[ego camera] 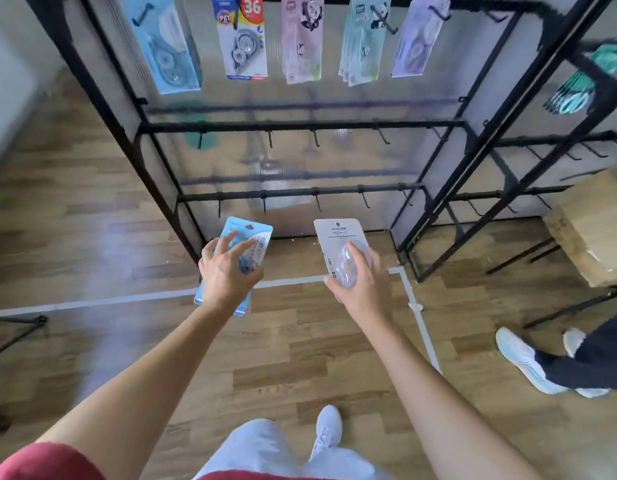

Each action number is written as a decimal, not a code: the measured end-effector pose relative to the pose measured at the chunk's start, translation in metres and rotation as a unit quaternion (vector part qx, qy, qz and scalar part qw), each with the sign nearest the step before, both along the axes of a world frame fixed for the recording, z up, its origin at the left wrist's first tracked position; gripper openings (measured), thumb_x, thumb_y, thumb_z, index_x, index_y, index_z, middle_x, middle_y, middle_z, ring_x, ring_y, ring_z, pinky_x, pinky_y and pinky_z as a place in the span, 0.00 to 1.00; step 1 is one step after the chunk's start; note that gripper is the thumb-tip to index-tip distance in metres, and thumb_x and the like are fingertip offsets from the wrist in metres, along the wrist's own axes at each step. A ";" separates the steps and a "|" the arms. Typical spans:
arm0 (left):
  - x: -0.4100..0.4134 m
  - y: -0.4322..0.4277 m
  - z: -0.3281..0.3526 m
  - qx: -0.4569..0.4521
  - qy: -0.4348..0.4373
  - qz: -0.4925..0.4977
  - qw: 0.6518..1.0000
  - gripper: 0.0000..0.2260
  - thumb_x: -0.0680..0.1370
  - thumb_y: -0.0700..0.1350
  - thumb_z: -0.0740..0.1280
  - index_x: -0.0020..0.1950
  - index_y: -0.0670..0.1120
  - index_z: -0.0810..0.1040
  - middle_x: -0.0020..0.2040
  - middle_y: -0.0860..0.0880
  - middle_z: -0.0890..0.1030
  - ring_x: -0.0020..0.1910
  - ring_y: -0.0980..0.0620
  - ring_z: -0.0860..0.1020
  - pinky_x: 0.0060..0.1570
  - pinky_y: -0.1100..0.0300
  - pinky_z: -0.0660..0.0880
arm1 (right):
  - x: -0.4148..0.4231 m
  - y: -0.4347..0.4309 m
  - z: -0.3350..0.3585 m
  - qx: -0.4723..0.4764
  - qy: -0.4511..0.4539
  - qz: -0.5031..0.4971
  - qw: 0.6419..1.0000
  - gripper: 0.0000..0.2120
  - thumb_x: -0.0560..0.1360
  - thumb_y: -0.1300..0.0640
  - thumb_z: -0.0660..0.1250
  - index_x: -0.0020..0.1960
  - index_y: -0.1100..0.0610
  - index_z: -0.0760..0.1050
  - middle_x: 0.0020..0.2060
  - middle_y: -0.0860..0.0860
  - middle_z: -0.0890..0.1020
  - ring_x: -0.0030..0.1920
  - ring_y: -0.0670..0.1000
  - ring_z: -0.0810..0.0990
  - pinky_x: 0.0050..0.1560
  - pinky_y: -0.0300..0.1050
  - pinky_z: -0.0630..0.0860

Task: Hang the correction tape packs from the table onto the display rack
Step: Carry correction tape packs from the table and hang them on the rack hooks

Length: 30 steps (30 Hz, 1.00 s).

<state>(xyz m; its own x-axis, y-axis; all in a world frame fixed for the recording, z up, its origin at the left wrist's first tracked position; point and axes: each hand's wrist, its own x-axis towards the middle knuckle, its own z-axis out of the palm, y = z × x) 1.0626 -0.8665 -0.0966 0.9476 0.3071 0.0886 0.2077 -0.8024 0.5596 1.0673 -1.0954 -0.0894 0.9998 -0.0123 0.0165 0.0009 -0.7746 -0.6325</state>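
two correction tape packs are in hand. my left grip (227,271) holds a blue pack (248,229), fingers spread over its face, and my right grip (364,284) grasps a white pack (337,233) around its clear blister. i see both packs held low in front of the display rack (300,125), under its lowest row of hooks, above the wooden floor (300,341). five other packs (243,39) hang along the top row.
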 end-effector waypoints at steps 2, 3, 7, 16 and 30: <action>0.017 -0.006 0.013 -0.010 -0.023 0.024 0.999 0.24 0.70 0.43 0.74 0.66 0.52 0.77 0.72 0.48 0.68 0.69 0.41 0.61 0.65 0.50 0.57 | 0.022 -0.006 0.008 -0.002 -0.022 0.007 1.000 0.35 0.69 0.48 0.74 0.72 0.52 0.66 0.70 0.53 0.66 0.65 0.57 0.68 0.63 0.56 0.68; 0.025 -0.007 0.019 -0.013 -0.036 0.034 0.999 0.24 0.70 0.43 0.74 0.66 0.52 0.77 0.72 0.47 0.68 0.69 0.41 0.61 0.66 0.50 0.57 | 0.032 -0.008 0.011 0.000 -0.030 0.015 0.999 0.35 0.69 0.48 0.74 0.72 0.53 0.66 0.69 0.54 0.66 0.66 0.56 0.68 0.63 0.56 0.68; 0.065 0.005 0.049 -0.016 -0.095 0.085 0.992 0.23 0.72 0.43 0.74 0.67 0.51 0.76 0.72 0.46 0.69 0.69 0.41 0.62 0.68 0.48 0.58 | 0.081 -0.003 0.027 0.018 -0.059 0.062 0.996 0.34 0.69 0.49 0.74 0.72 0.54 0.67 0.69 0.56 0.67 0.67 0.57 0.67 0.63 0.56 0.69; 0.139 0.080 0.097 -0.012 -0.205 0.121 0.971 0.22 0.71 0.44 0.74 0.65 0.51 0.77 0.70 0.46 0.70 0.69 0.42 0.61 0.69 0.47 0.59 | 0.168 0.066 0.056 0.020 -0.090 0.126 0.988 0.35 0.69 0.49 0.75 0.72 0.53 0.66 0.69 0.57 0.66 0.68 0.57 0.67 0.66 0.52 0.65; 0.222 0.150 0.126 -0.005 -0.261 0.133 0.956 0.23 0.72 0.46 0.74 0.66 0.52 0.76 0.73 0.48 0.67 0.71 0.43 0.59 0.69 0.41 0.61 | 0.238 0.127 0.067 0.029 -0.107 0.164 0.980 0.35 0.69 0.47 0.74 0.73 0.51 0.65 0.71 0.56 0.65 0.70 0.56 0.64 0.66 0.53 0.67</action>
